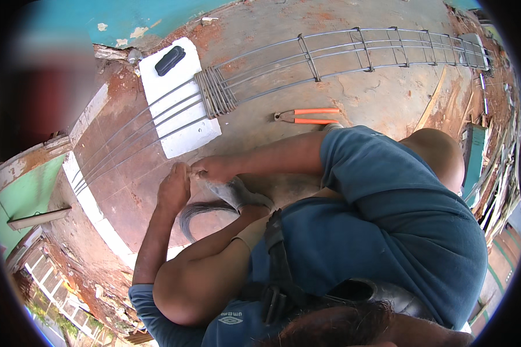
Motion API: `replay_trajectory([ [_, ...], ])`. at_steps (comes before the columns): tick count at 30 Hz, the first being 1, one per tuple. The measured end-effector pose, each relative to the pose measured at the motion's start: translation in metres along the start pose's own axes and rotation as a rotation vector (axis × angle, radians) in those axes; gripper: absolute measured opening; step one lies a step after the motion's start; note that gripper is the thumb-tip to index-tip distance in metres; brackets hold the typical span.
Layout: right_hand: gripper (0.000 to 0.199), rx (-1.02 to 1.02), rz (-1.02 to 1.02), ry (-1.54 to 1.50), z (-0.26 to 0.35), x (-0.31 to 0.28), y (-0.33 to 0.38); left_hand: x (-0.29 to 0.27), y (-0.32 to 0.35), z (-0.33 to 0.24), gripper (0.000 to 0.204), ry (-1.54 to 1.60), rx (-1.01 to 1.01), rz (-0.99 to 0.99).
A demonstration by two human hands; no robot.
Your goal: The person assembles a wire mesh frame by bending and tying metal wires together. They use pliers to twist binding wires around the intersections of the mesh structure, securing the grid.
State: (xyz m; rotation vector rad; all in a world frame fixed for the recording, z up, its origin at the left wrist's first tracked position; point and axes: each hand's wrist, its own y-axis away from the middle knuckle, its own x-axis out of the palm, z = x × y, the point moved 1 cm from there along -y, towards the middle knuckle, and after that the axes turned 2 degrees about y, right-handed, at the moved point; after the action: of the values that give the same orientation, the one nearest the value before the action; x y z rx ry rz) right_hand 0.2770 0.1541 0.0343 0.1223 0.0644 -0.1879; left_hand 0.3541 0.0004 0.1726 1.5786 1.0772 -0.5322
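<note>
My left hand (175,188) and my right hand (213,168) meet in front of my knees, both with fingers closed. Between their fingertips is something small and pale that I cannot make out. Below them a curved bundle of thin dark strands (198,215) lies on the floor beside my grey shoe (235,194). Beyond the hands stretches a long cage of steel bars (336,53), with square stirrups spaced along it. Several more stirrups (215,92) are stacked together around the bars near its left end. Pincers with orange handles (309,115) lie on the floor, touched by neither hand.
A white slab (162,95) lies under the bars, with a black oblong object (170,61) on it. At the far right a grey block (473,51) sits by the cage's end. Wooden strips (431,98) and debris lie along the right. A turquoise wall (58,20) stands at the far left.
</note>
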Motion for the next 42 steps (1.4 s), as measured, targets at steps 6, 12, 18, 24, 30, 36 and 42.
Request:
replay_trajectory([
  [6,0.040,-0.037,0.023,-0.198,0.003,-0.016,0.002,-0.009,0.011,0.000,0.015,0.129,0.026,-0.149],
  [12,0.045,0.062,0.302,-0.431,-0.006,-0.018,-0.018,-0.037,0.017,-0.019,0.014,0.121,-0.028,-0.078],
  [18,0.038,0.160,0.384,-0.449,0.031,-0.062,-0.004,-0.068,-0.018,-0.045,0.013,0.031,-0.013,-0.040],
  [24,0.036,0.111,0.249,-0.666,0.007,-0.064,0.019,-0.054,-0.035,-0.052,0.011,0.102,0.050,-0.110],
  [30,0.029,0.279,0.332,-0.619,0.018,-0.099,0.027,-0.062,-0.045,-0.059,0.009,0.224,0.012,-0.082],
  [36,0.029,0.325,0.588,-0.225,0.035,-0.151,0.053,-0.091,-0.059,-0.093,0.007,0.275,0.010,0.059],
  [42,0.026,0.200,0.393,-0.162,0.027,-0.173,0.070,-0.115,-0.089,-0.115,0.007,0.254,0.019,0.134],
])
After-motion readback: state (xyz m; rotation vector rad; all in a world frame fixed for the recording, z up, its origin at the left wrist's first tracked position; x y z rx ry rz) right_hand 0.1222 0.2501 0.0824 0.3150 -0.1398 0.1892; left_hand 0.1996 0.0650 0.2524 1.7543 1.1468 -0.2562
